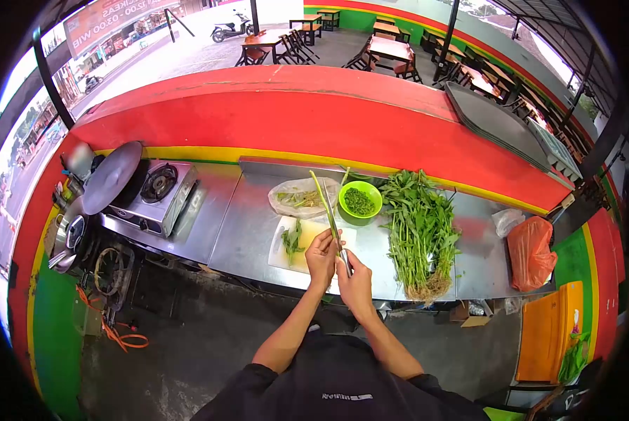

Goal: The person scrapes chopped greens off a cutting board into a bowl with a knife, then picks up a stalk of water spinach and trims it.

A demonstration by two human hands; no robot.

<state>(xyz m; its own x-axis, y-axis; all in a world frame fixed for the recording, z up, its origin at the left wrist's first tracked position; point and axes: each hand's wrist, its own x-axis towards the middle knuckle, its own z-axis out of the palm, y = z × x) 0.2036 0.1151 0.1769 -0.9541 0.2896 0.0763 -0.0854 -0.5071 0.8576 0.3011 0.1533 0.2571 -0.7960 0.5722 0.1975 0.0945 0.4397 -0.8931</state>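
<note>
My left hand [321,259] is closed round a long green stalk [320,189], held up over the white cutting board [281,254]. My right hand [356,284] grips a knife [334,228], its blade pointing up alongside the stalk. Some green leaves [291,242] lie on the left part of the board. Behind the board sits a clear plastic bag [279,200] with cut stems inside. A bright green bowl [360,219] of chopped greens stands behind my hands, and a large bunch of leafy greens [416,231] with roots lies to the right.
A gas stove [163,193] and a large dark lid [113,177] are at the left. An orange plastic bag [532,252] sits at the right end of the steel counter [209,242]. Trays [493,126] rest on the red wall [272,109] behind.
</note>
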